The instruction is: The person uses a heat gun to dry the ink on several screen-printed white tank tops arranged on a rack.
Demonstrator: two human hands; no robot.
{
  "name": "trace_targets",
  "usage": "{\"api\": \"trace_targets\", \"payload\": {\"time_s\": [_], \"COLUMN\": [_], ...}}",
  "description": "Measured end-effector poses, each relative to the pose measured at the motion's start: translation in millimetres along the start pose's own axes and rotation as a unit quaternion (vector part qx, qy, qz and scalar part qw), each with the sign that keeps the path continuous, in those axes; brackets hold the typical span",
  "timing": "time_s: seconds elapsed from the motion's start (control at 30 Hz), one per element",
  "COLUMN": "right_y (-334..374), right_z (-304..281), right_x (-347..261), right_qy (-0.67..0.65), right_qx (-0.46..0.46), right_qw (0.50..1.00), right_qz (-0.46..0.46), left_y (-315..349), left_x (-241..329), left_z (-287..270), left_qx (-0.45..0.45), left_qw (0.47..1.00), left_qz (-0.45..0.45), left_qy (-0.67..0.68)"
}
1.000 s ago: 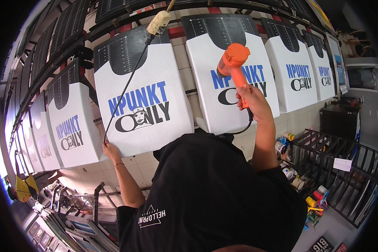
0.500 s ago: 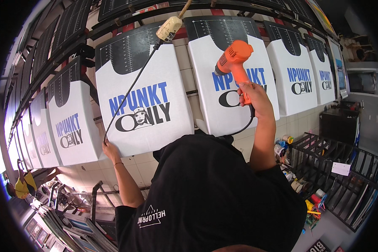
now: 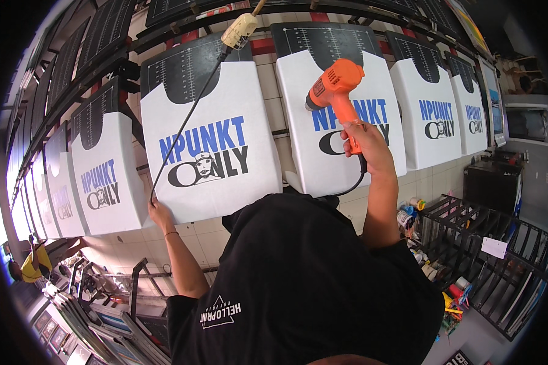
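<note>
An orange heat gun (image 3: 338,85) is gripped by its handle in my right hand (image 3: 369,146). Its dark nozzle points left and down, over the printed white T-shirt (image 3: 304,158) at the centre right. My left hand (image 3: 160,214) pinches a thin black cable (image 3: 187,118) beside the lower left edge of another white T-shirt (image 3: 219,194). That cable slants up across the shirt to a worn cream connector (image 3: 239,31) hanging overhead. Both shirts lie stretched over black platens with ruler marks, and carry blue and black lettering with a drawn face; the heat gun and hand partly cover the right print.
More printed shirts on platens stand left (image 3: 100,182) and right (image 3: 435,121) in the row. Further bare platens (image 3: 106,36) lie beyond. A black metal rack (image 3: 469,243) and several containers are at the right. Frames (image 3: 103,328) lean at lower left, near a person in yellow (image 3: 36,261).
The heat gun and cream connector have shifted slightly left in view. Both hands keep their holds. The person in yellow at the far left has changed position.
</note>
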State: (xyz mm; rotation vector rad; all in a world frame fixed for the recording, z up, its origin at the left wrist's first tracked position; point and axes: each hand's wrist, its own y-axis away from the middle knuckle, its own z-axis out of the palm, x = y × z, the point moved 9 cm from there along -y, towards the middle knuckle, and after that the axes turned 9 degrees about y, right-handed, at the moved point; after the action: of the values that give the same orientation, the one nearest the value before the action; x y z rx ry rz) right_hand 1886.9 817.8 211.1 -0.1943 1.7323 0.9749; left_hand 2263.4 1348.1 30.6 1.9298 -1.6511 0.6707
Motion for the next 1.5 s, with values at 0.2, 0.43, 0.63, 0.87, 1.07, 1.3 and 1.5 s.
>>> {"api": "trace_targets", "payload": {"time_s": [0.2,0.43,0.63,0.87,1.07,1.3,1.5], "right_y": [-2.2,-4.8,0.9,7.4,15.9,21.2,26.1], "right_z": [7.7,9.9,9.5,3.9,2.2,-0.6,1.1], "right_x": [-1.7,4.1,-1.2,7.2,11.1,19.3,20.5], "right_qy": [0.009,0.020,0.013,0.032,0.028,0.024,0.035], "right_qx": [0.021,0.010,0.001,-0.002,-0.019,-0.012,-0.007], "right_qw": [1.000,1.000,1.000,0.999,0.999,0.999,0.999], "right_qz": [0.008,0.009,0.014,0.022,0.031,0.045,0.034], "left_y": [3.4,7.4,5.7,4.2,1.6,1.6,-1.8], "left_x": [7.9,11.0,9.0,6.8,3.4,1.3,-2.3], "left_z": [-1.0,-3.1,-1.5,0.2,2.1,1.1,3.9], "left_qx": [-0.001,0.001,0.001,-0.005,-0.014,-0.002,-0.006], "left_qw": [1.000,1.000,1.000,1.000,1.000,1.000,1.000], "left_qz": [-0.015,-0.004,0.006,-0.002,-0.015,-0.015,-0.005], "left_qy": [-0.004,0.007,0.008,0.006,0.023,0.012,0.003]}}
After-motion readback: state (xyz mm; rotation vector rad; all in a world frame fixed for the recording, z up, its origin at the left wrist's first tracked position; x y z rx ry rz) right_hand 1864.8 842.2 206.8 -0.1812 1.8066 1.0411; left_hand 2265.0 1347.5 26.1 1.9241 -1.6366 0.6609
